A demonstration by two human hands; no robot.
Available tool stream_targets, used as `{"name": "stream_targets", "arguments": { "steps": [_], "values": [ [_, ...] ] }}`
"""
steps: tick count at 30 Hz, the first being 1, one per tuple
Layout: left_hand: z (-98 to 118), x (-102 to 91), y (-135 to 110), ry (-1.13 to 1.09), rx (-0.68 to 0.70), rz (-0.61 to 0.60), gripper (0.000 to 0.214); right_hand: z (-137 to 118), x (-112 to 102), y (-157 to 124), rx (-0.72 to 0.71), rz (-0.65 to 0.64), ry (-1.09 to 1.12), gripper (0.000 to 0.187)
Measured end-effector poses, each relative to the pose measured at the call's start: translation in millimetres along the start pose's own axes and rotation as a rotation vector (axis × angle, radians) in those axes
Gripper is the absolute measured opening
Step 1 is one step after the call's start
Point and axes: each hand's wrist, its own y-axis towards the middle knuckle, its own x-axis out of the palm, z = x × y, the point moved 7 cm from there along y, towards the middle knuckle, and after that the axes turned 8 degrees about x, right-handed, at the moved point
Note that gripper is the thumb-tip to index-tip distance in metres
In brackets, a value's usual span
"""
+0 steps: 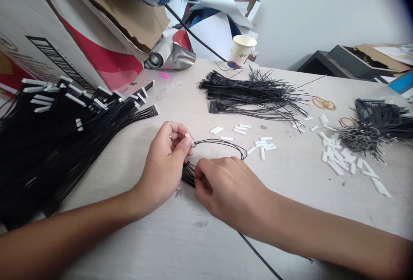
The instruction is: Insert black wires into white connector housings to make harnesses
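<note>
Head view: the left hand (166,159) is closed at the fingertips, thumb and fingers pinching a small white connector (188,137) above the desk (129,241). Thin black wires run rightward from it in a loop that bends back behind the right hand (229,181), and a dark bunch (187,174) of strands lies between the two hands. The right hand is palm down with its fingers curled in and its thumb near the forefinger, just beside the bunch; its fingertips are partly hidden, so whether it grips a strand cannot be told.

Left of the hands, a big heap (77,142) of black wires spreads across the desk, many ends tipped in white. Beyond the hands lie black bundles (251,93) with dark connectors at their left ends, and a paper cup (243,50) stands behind them. White pieces (335,155) are scattered to the right, with a few nearer the hands. Near them are rubber bands (324,103) and another wire bundle (380,118) at the right edge. A carton (64,22) stands at the back left, next to a silvery pouch (180,56). A black cable (260,255) slants out below the right forearm.
</note>
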Motion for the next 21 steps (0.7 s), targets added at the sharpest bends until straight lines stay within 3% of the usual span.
{"name": "stream_targets", "arguments": {
  "steps": [10,21],
  "values": [
    [1,2.9,-3,0.115,0.058,-0.057,0.006,-13,-3,-1,-0.059,0.045,-0.159,0.012],
    [4,7.8,-3,0.204,0.095,-0.130,0.004,-8,-8,-1,-0.049,0.066,-0.059,0.012]
  ]
}}
